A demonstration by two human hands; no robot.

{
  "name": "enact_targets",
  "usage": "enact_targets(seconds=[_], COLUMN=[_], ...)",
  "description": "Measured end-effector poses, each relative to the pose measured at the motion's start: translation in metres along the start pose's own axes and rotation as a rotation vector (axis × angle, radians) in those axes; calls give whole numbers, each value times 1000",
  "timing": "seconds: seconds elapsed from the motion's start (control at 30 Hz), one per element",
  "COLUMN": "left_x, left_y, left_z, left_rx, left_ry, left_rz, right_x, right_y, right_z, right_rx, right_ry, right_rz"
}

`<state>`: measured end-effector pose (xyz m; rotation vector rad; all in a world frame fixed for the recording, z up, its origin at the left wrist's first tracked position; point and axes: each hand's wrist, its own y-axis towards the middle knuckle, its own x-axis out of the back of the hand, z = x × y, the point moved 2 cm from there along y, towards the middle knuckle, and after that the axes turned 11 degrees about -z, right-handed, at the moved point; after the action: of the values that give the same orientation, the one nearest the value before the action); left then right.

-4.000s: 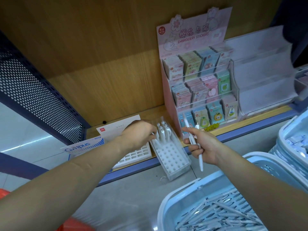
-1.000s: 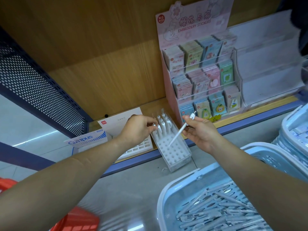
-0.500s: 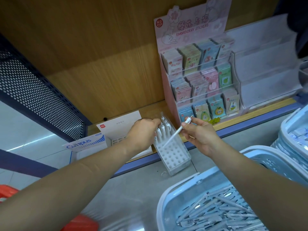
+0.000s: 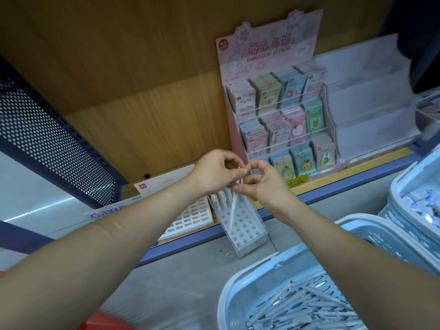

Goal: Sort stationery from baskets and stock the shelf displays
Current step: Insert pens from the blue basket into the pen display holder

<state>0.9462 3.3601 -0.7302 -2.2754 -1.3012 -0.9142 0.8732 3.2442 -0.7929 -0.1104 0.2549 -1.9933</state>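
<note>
While our left hand (image 4: 217, 173) and right hand (image 4: 263, 186) pinched the top of one white pen (image 4: 232, 208), its tip met the pen holder (image 4: 245, 232). We counted only the back row filled; the basket (image 4: 240, 279) held many more.

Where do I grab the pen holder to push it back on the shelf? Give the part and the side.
Likely best: grip the pen holder by its two long clear side walls at the near, empty end, coming from the front. That end overhangs the shelf edge, while standing pens and the held pen crowd the far half.
</note>
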Motion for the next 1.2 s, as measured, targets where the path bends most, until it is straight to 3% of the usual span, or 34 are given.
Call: enact_targets(seconds=[0.27, 0.6, 0.73, 0.83, 1.2], left_x=[14, -12, -20, -25, -32], left_y=[3, -10, -14, -16, 6], left_z=[15, 36, 43, 41, 34], left_rx=[17, -21, -38, -159, -253], left_ry=[63, 121, 158, 240, 483], left_rz=[-179, -180, -114, -72, -41], right_x=[27, 24, 25, 25, 28], right_y=[5, 3, -2, -4, 17], right_z=[-21, -43, -39, -38, -53], right_rx=[-320, -482, -521, -560, -513], right_ry=[-262, -503, -496, -418, -248], right_rz=[-76, 93, 147, 161, -116])
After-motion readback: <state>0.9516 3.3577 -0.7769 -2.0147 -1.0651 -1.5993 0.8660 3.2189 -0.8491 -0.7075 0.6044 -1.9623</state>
